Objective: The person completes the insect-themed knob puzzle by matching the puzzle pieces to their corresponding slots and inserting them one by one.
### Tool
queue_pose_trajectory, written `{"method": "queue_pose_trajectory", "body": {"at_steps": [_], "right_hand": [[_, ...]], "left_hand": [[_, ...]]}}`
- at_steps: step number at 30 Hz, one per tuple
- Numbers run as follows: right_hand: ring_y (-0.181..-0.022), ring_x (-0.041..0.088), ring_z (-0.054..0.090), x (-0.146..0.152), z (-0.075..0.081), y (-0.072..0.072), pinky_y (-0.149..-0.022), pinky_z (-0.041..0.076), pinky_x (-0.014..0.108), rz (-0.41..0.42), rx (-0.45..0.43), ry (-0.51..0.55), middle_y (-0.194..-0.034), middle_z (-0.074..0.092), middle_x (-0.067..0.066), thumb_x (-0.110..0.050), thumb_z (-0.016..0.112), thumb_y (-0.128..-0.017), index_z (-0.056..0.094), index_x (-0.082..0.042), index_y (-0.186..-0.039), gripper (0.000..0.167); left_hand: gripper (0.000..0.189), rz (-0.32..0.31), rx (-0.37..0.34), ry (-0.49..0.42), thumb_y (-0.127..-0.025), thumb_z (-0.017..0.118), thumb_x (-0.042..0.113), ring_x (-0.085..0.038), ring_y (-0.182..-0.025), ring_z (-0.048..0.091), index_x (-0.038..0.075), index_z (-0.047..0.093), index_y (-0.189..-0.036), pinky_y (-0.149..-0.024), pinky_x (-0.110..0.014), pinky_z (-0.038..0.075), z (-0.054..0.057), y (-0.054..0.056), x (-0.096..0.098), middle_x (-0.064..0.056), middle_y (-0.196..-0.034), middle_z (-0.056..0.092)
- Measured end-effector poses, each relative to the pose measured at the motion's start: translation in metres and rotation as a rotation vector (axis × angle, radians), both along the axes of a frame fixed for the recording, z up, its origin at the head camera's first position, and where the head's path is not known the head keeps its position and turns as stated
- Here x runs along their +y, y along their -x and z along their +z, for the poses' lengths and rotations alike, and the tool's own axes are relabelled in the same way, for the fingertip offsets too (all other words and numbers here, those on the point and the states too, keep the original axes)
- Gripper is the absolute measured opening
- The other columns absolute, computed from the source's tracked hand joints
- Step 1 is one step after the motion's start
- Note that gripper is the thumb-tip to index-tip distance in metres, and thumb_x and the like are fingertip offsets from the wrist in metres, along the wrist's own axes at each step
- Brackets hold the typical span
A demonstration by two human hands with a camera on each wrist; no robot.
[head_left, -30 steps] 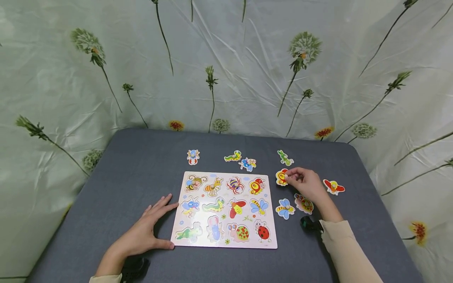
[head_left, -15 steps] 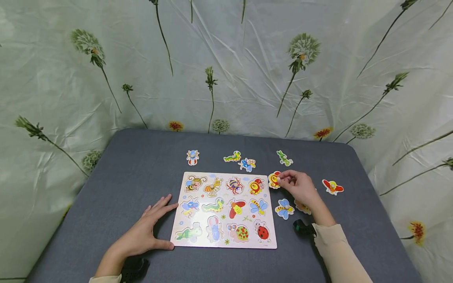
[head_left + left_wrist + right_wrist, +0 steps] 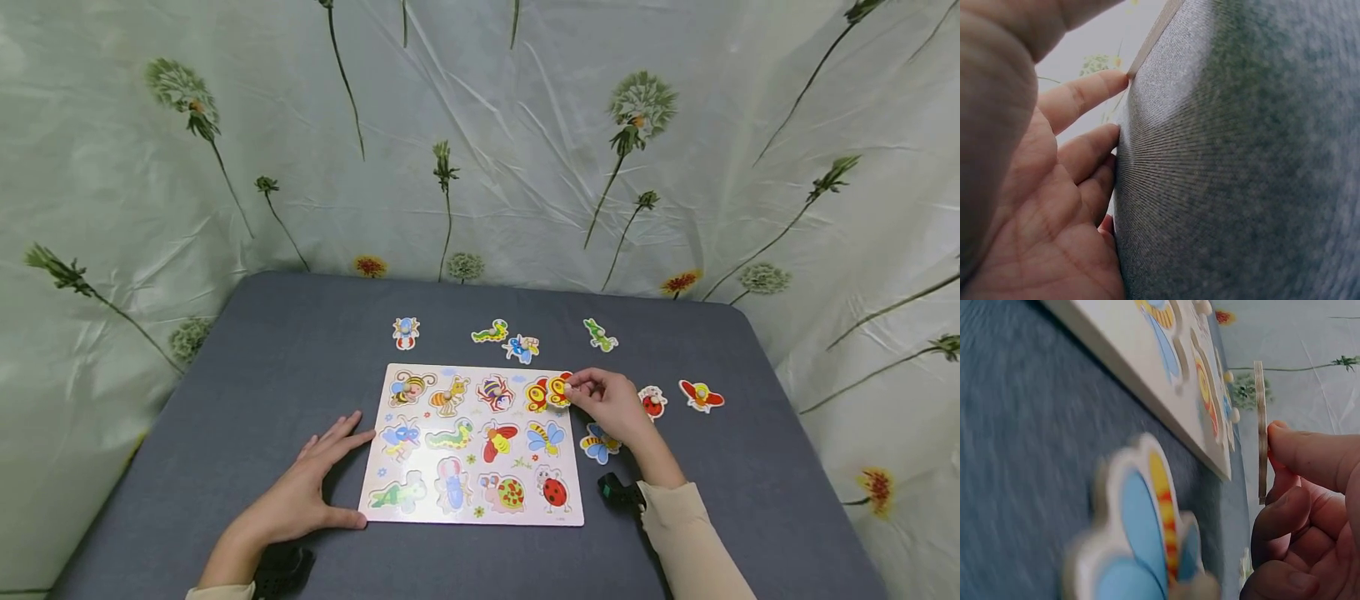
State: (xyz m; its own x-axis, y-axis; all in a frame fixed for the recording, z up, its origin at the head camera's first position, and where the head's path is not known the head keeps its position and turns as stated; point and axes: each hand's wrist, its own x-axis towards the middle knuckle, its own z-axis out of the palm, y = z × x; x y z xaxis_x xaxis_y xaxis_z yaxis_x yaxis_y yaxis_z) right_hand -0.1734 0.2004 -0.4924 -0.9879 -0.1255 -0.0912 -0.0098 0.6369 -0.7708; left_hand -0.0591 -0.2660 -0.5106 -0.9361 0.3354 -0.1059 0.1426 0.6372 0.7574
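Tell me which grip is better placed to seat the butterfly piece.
Probably the right: the right grip pinches the butterfly piece near the right edge of the puzzle board; the left grip touches its left edge.

Puzzle board [image 3: 525, 519]: looks like wood; cut edge plain and smooth, printed face glossy, catching glare near its middle. Butterfly piece [image 3: 557, 390]: wood, the bare edge showing layered grain. Wasp piece [image 3: 1135, 500]: plain wooden edge, smooth printed face, partly blurred. Knobs [image 3: 1235, 415]: wood in look, smooth, rounded. Tablecloth [image 3: 315, 350]: woven cloth, matt, finely ribbed. Curtain [image 3: 465, 100]: smooth, satiny sheen, creased; cloth or plastic, cannot tell. Sleeve [image 3: 697, 542]: soft-looking cloth, matt. Wrist device [image 3: 618, 492]: apparently plastic.
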Motion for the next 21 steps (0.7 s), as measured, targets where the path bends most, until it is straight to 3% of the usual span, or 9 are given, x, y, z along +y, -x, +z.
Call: {"method": "queue_pose_trajectory", "body": {"at_steps": [21], "right_hand": [[-0.065, 0.014, 0.050, -0.031, -0.013, -0.001, -0.057, 0.036, 0.021, -0.012, 0.016, 0.018, -0.077, 0.060, 0.001, -0.017, 0.079, -0.097, 0.077, -0.006, -0.103, 0.013]], "left_hand": [[0.114, 0.007, -0.007, 0.018, -0.062, 0.103, 0.049, -0.053, -0.164, 0.016, 0.027, 0.051, -0.160, -0.122, -0.083, 0.008, -0.001, 0.000, -0.001, -0.017, -0.178, 0.026]]}}
